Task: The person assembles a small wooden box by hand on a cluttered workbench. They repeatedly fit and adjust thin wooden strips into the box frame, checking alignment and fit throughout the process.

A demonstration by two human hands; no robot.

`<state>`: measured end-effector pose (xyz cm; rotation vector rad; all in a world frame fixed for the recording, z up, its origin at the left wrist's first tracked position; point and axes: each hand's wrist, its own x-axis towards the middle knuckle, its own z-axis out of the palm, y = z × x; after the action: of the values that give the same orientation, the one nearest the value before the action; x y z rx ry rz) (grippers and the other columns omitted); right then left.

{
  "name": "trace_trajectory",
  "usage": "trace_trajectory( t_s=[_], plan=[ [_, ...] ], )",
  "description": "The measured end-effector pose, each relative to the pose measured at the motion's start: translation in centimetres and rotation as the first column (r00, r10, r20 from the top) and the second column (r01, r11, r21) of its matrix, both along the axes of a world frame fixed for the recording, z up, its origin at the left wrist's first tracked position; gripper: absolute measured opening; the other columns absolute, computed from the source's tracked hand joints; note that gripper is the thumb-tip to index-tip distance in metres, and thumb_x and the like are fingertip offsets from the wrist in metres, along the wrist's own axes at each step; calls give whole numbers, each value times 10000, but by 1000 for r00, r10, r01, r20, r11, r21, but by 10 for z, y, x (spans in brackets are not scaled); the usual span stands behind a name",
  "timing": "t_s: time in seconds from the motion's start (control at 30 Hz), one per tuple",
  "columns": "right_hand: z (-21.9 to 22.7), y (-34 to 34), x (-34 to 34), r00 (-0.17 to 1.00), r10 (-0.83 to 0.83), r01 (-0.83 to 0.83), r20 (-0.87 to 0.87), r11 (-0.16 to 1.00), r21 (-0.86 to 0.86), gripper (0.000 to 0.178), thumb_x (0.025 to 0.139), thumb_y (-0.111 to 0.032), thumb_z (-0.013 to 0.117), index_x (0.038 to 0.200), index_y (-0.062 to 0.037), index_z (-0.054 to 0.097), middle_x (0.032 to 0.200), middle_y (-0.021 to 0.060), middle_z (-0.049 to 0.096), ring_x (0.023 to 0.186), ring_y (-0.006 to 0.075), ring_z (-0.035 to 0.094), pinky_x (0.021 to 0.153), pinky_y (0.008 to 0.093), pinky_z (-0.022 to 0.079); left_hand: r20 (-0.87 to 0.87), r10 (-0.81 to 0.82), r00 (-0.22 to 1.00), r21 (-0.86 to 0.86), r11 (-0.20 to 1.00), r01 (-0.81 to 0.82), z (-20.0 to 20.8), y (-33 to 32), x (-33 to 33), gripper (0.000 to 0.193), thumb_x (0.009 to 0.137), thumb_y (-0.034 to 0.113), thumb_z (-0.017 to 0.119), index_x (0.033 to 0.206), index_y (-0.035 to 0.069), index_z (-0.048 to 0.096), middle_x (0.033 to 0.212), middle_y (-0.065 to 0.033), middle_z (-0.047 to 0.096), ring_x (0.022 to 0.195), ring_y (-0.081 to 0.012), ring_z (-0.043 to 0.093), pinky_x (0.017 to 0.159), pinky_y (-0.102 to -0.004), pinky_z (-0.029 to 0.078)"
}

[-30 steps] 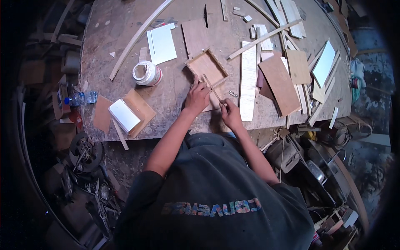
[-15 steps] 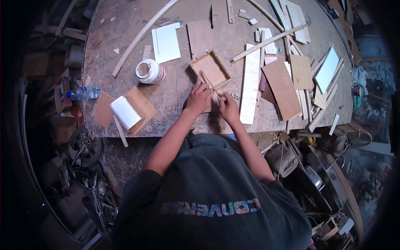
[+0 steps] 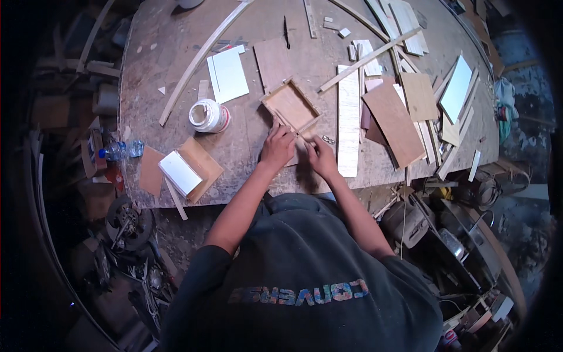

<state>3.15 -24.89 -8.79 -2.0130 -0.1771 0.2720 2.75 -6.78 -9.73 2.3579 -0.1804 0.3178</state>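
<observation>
- The small wooden frame box (image 3: 291, 106) lies at the centre of the frame, a little above both hands, on the worn workbench (image 3: 176, 64). It sits turned like a diamond, with its long axis running from upper left to lower right.
- The left hand (image 3: 278, 146) is just below the lower corner of the box, and its fingertips touch a thin wooden strip (image 3: 296, 136) that lies along the box's lower right edge. The fingers are curled and seem to pinch the strip, but the grasp itself is too small to tell surely.
- The right hand (image 3: 321, 155) is just beside the left one, lower right of it, fingers bent onto the same strip. I cannot tell if it grips or only presses.
- The left hand is the nearer one to the box.
- To the right, a pale long board (image 3: 348, 126) lies close, so room there is narrow. To the left, a white glue tub (image 3: 207, 115) stands well apart, with bare bench between.
</observation>
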Motion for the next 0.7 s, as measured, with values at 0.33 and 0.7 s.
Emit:
trace_trajectory(
  t_s=[0.33,0.7],
  plan=[
    [4,-1,8,998,32,-34,-46,998,-53,192,952,-65,587,1127,-25,654,919,265,697,860,433,697,760,444,545,-25,-17,1000,27,999,18,3,1,-2,95,846,71,714,920,12,720,967,-160,655,1184,-471,593,1103,-513,456],
    [-5,2,0,1000,-8,9,-23,1000,21,145,963,-97,601,1072,-13,646,927,272,693,854,470,677,741,447,545,-69,-6,998,2,1000,6,-2,2,-3,121,834,64,721,944,17,729,1060,-173,668,1265,-515,540,1085,-504,469]
  ],
)
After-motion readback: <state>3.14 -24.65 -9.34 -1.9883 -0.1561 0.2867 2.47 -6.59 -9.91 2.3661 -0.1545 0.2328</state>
